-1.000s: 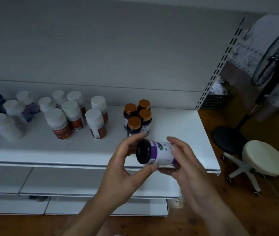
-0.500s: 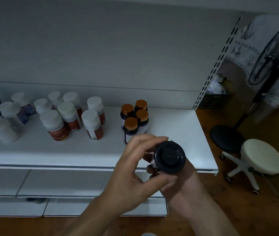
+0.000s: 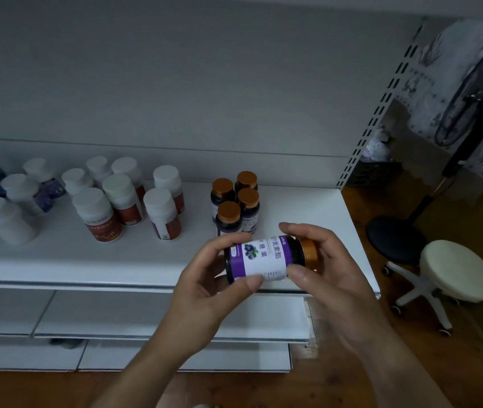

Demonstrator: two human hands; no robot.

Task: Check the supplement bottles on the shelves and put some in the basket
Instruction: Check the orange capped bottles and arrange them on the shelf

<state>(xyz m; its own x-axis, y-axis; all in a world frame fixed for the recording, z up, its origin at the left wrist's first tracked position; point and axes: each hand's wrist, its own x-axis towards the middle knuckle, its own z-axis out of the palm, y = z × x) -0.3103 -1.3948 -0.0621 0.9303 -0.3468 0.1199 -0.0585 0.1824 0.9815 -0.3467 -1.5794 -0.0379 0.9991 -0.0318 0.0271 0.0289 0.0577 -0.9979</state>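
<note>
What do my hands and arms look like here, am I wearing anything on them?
Both are bare: the left hand and right hand wear no gloves, and no ring, watch or bracelet shows. The forearms are uncovered to the frame's edge, no sleeves in view.

Dim, bluish light leaves a brighter band across the white shelf (image 3: 87, 260), while wide-angle distortion bends the edges.

hands (image 3: 266, 278) w/ sideways bottle (image 3: 266, 257), shelf (image 3: 146, 260) btls behind
</note>
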